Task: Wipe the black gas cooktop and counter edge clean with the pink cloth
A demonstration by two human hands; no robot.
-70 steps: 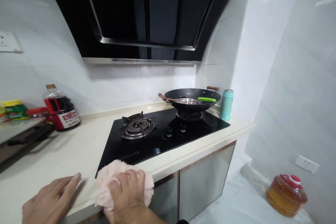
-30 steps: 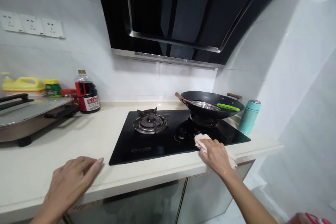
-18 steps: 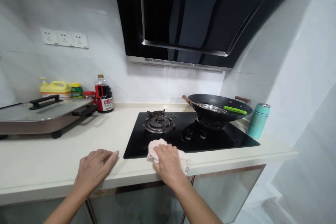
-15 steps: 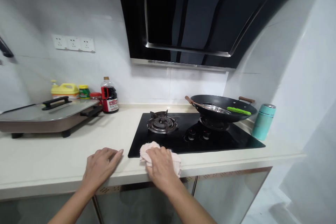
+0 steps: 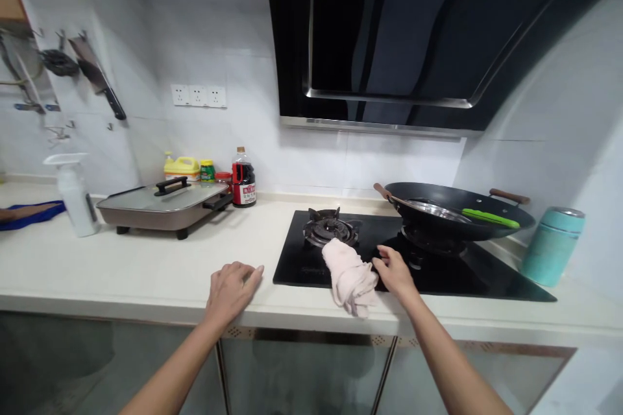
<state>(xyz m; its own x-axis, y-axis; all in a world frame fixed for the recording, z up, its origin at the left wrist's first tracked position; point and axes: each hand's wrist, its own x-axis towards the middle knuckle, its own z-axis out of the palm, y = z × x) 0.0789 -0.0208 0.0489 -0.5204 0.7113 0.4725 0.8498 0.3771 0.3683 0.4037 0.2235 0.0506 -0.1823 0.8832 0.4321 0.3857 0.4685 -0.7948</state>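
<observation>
Right hand [image 5: 395,272] rests on the black glass gas hob [image 5: 487,275], fingers loosely spread and clamped on nothing, thumb side just touching the crumpled pale pink cloth [image 5: 349,277]. Cloth lies immediately left of that hand, draped over the hob's front edge onto the cream stone countertop [image 5: 146,272]. Left hand [image 5: 232,285] lies flat, palm down, fingers apart, on the countertop further left, holding nothing. Beyond the right hand's fingertips: black wok [image 5: 457,211] on the burner. Far to its right: teal metal flask [image 5: 552,248]
</observation>
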